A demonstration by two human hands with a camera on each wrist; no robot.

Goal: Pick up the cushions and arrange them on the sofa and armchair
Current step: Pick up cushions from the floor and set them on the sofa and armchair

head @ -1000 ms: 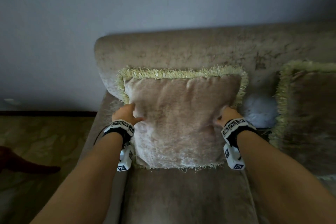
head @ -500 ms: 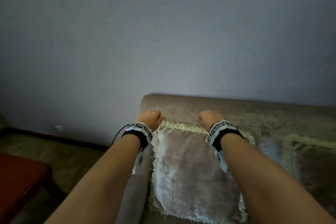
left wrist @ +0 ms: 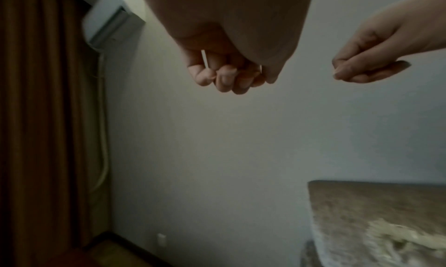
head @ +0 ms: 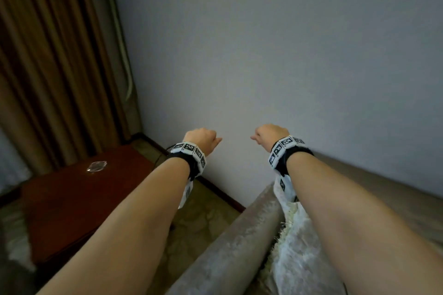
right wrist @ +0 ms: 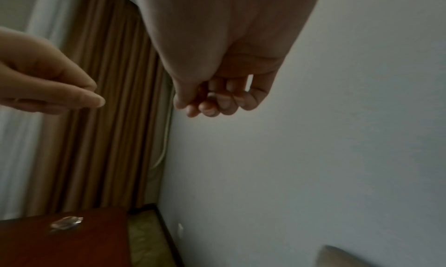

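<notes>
1. Cushion (head: 299, 254), pale with a cream fringe, lies on the sofa (head: 230, 249) below and behind the right hand (head: 272, 135), under the right forearm, against the sofa's rolled arm; neither hand touches it.
2. The left hand (head: 201, 137) is raised in the air in front of the wall (head: 287, 55), its fingers (left wrist: 224, 78) curled in toward the palm and holding nothing, as the left wrist view shows.
3. The right hand is raised level with the left, a gap apart from it, its fingers (right wrist: 217, 103) loosely curled with the thumb forward and holding nothing.
4. Both wrists carry black bands with white marker blocks (head: 189, 148).
5. The sofa's backrest (left wrist: 376, 204) lies below and to the right of the hands, along the wall; in the left wrist view the cushion's fringe shows blurred against it.
6. Below and to the left of the left hand stands a dark red wooden surface (head: 79, 199) with a small clear glass object (head: 96, 166) on its top.
7. Brown curtains (head: 52, 55) hang to the left of the hands, meeting the wall at the corner, where a pale cord (head: 124, 55) runs down.
8. A wall-mounted air conditioner (left wrist: 111, 23) shows above and left of the left hand in the left wrist view.
9. Patterned floor (head: 199, 220) lies between the red surface and the sofa, beneath the left forearm.
</notes>
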